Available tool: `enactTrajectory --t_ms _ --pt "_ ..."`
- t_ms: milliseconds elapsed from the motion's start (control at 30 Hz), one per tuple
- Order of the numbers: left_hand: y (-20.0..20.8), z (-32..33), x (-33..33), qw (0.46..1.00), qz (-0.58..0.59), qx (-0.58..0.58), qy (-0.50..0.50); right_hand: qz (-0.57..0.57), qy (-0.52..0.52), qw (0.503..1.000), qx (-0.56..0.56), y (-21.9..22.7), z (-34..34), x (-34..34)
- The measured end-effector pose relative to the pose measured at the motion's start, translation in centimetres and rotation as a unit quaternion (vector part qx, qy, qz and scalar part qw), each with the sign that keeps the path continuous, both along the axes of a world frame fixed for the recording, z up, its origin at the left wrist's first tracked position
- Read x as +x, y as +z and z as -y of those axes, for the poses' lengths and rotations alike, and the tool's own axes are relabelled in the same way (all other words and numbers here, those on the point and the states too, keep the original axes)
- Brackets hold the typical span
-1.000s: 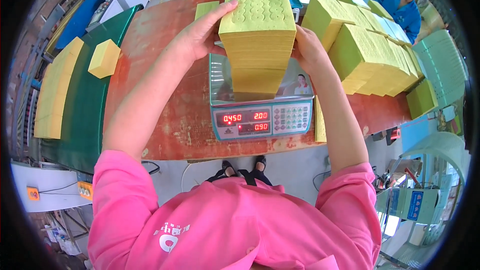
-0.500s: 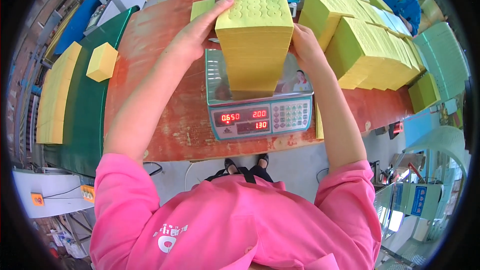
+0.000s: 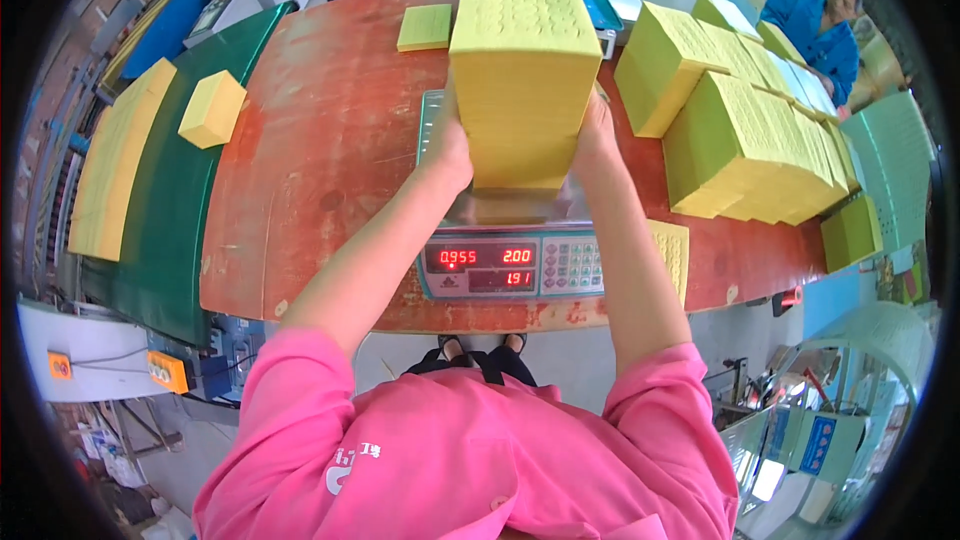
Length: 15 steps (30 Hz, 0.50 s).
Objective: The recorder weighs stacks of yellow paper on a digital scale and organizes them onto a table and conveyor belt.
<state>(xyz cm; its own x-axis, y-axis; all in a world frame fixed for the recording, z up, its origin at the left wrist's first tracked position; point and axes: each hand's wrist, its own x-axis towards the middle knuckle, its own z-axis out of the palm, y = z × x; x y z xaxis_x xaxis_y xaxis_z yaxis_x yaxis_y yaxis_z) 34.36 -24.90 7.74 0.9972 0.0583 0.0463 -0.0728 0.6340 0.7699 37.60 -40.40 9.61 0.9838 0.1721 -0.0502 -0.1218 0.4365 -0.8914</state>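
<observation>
A tall stack of yellow paper [image 3: 525,120], with round impressions on its top sheet, stands upright over the metal pan of a digital weighing scale [image 3: 570,265]. My left hand [image 3: 452,145] presses against the stack's left side, low down, its fingers partly hidden behind the paper. On the opposite side my right hand [image 3: 597,135] grips the stack at a similar height, fingers also mostly hidden. Whether the stack's base rests fully on the pan cannot be told. Red digits glow on the scale's front, and my right forearm covers part of its keypad.
Several yellow paper stacks [image 3: 740,155] fill the table's right side. A small yellow pad [image 3: 425,27] lies at the back left. Beside the red table [image 3: 300,200] runs a green belt [image 3: 165,210] carrying yellow blocks. A person in blue [image 3: 815,35] sits at the far right.
Both my hands have gone from the stack's upper part to lower on its sides. The scale's digits have changed. The whole view has shifted slightly.
</observation>
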Motion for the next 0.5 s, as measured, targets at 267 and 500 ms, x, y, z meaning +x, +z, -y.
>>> enactTrajectory --t_ms 267,500 --pt "0.1 0.8 1.5 1.000 -0.027 0.008 0.006 0.027 0.031 0.999 -0.014 -2.3 1.4 3.6" --pt "1.0 1.0 -10.1 0.942 0.025 0.291 0.166 0.072 -0.041 0.989 -0.123 -2.0 5.6 -8.2"
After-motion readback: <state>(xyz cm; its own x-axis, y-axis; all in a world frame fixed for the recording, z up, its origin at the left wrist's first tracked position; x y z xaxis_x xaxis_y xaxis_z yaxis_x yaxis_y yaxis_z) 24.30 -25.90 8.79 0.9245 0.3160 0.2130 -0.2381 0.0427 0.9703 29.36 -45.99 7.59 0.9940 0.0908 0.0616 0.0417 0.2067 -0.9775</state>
